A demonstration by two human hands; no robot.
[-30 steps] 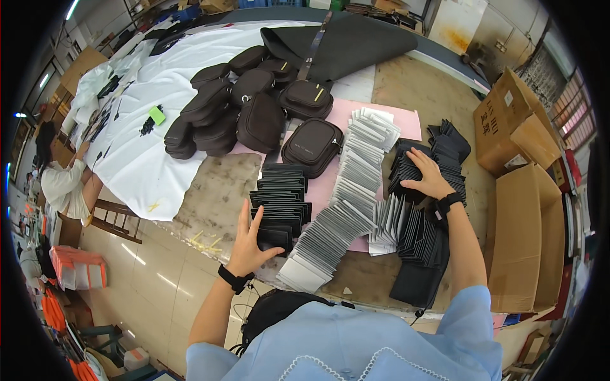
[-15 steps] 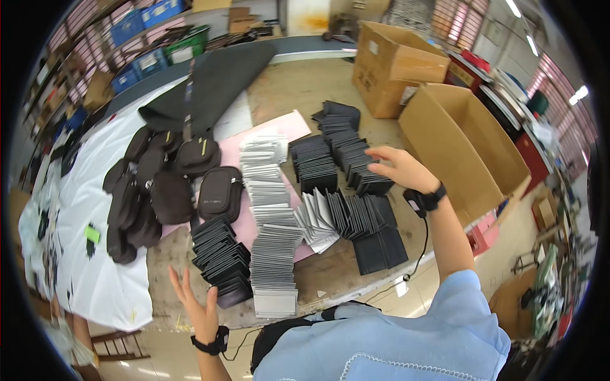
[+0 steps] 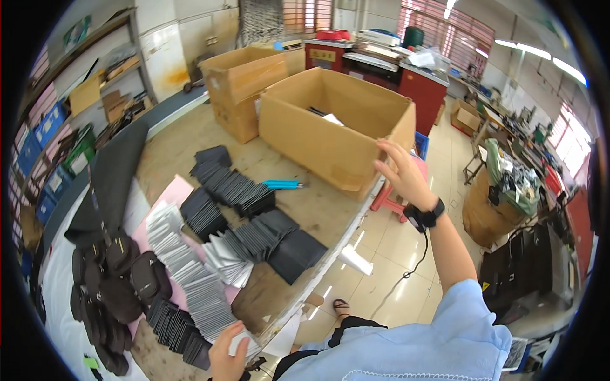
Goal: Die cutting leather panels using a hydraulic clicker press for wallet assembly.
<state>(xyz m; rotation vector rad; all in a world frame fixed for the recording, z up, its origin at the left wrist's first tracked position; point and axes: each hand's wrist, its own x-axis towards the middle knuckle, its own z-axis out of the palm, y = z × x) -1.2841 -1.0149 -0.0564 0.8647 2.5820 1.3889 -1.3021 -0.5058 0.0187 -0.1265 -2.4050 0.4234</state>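
My right hand (image 3: 406, 176) is raised at the near right corner of a large open cardboard box (image 3: 324, 149). Its fingers are apart and hold nothing; whether the fingertips touch the cardboard I cannot tell. Low in the picture, my left hand (image 3: 227, 355) is over the near end of a long row of thin grey-white flat pieces (image 3: 197, 286), its thumb and fingers apart. Left of that row lies a row of black flat pieces (image 3: 175, 327). More black flat pieces (image 3: 257, 235) form rows on the right, beside a fan of white ones (image 3: 227, 259).
Black zippered pouches (image 3: 117, 295) are piled on white cloth at the left. A second cardboard box (image 3: 238, 95) stands behind the first. Blue-handled pliers or cutters (image 3: 279, 185) lie on the table. A red stool (image 3: 394, 203) stands beyond the table's edge (image 3: 337, 254).
My view has swung to the right, bringing the boxes toward the middle. My right hand has gone from above the black pieces to the box corner. My left hand is now at the grey-white row's end.
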